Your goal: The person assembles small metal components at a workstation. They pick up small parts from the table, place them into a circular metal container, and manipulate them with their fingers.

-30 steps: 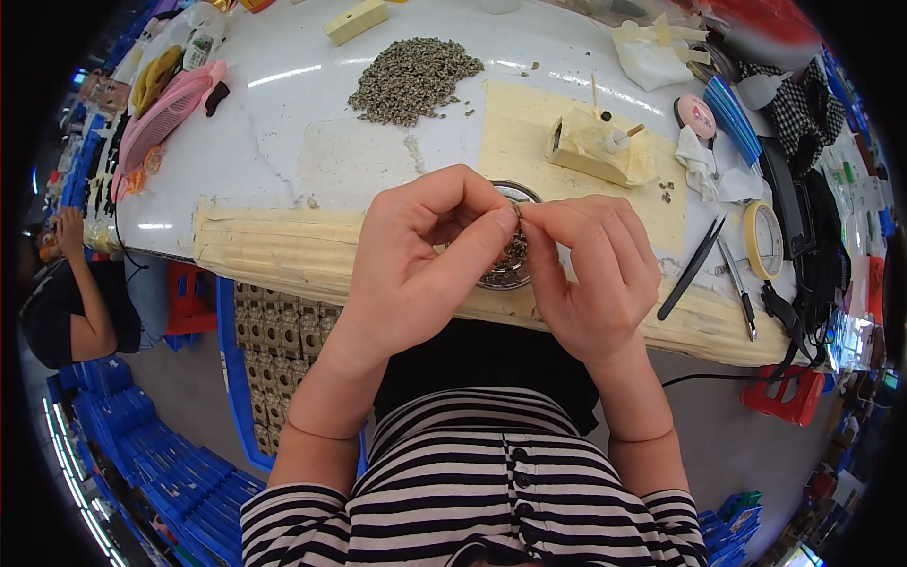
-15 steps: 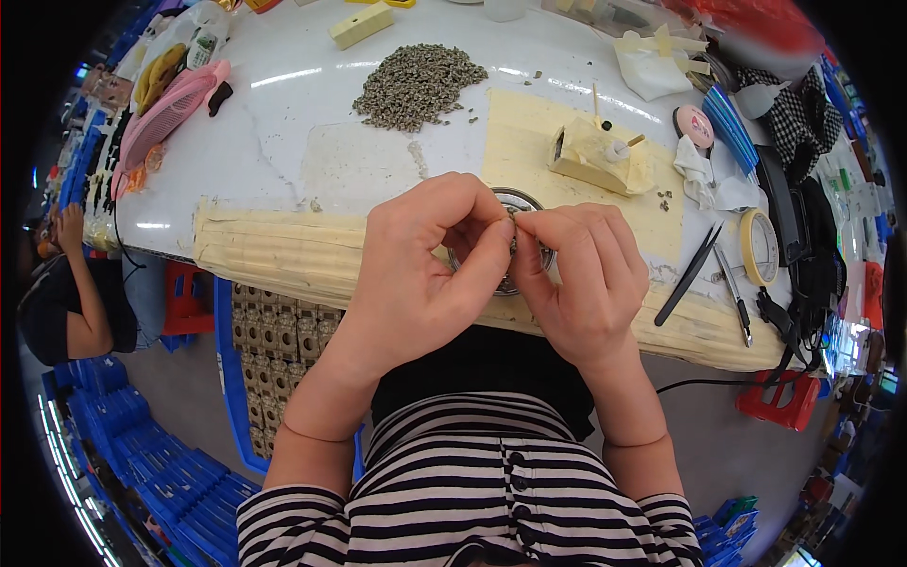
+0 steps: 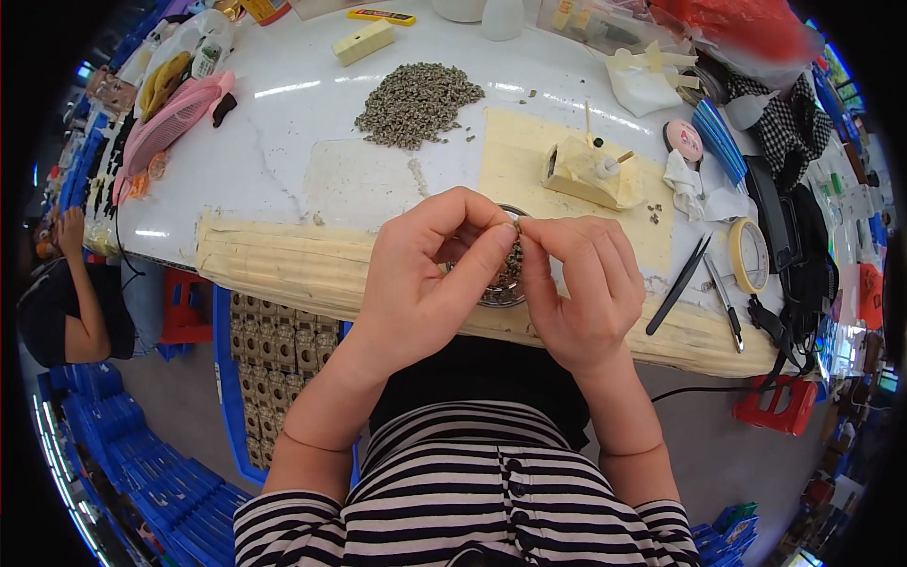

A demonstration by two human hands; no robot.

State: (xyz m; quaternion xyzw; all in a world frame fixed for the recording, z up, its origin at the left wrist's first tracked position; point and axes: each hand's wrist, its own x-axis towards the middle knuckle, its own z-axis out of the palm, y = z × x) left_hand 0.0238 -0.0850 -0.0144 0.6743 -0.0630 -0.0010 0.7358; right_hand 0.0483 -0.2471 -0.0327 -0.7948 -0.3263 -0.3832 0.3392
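Both my hands meet fingertip to fingertip above a round metal dish (image 3: 511,294) at the table's near edge. Small dark metal parts lie in the dish, partly hidden by my fingers. My left hand (image 3: 430,269) is closed, its thumb and forefinger pinched on a tiny piece too small to name. My right hand (image 3: 590,283) is closed too, thumb and forefinger pinched at the same spot. Farther off lies a heap of small grey-brown metal parts (image 3: 418,104). A tape-wrapped block (image 3: 590,175) with sticks and a white nozzle stands right of it.
Tweezers (image 3: 680,283), a pen-like tool (image 3: 726,302) and a tape roll (image 3: 749,255) lie at the right. A pink basket-like item (image 3: 175,123) sits at the left. Below the edge, a blue crate (image 3: 225,364) holds rows of metal parts. Another person's arm (image 3: 85,283) shows far left.
The view has tilted slightly, so the table appears a little lower. My hands stay pinched together, with the fingertips shifted slightly and more of the parts in the dish showing.
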